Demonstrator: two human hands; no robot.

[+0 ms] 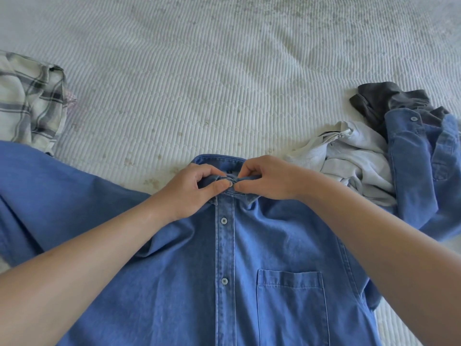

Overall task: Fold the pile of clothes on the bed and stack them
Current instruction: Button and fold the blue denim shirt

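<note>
A plaid shirt [27,101] lay crumpled on the bed [224,58], well to the left of the left hand [193,188] and a little farther up the bed. A blue shirt [199,283] lay spread front-up on the bed under both forearms, its placket buttoned at the two buttons in view and its chest pocket [291,308] below the right hand [264,177]; nothing could be seen in the pocket. The left grip pinched the collar [219,161] at the throat, thumb and fingers curled on the cloth. The right grip pinched the other side of the collar just beside it, the two thumbs almost touching. A small dark label sat inside the collar between the hands, its writing too small to read. To the right of the right hand lay a loose pile: a grey garment [354,158] nearest, a dark garment [389,101] behind it, and another blue shirt [424,158] farthest right.
</note>
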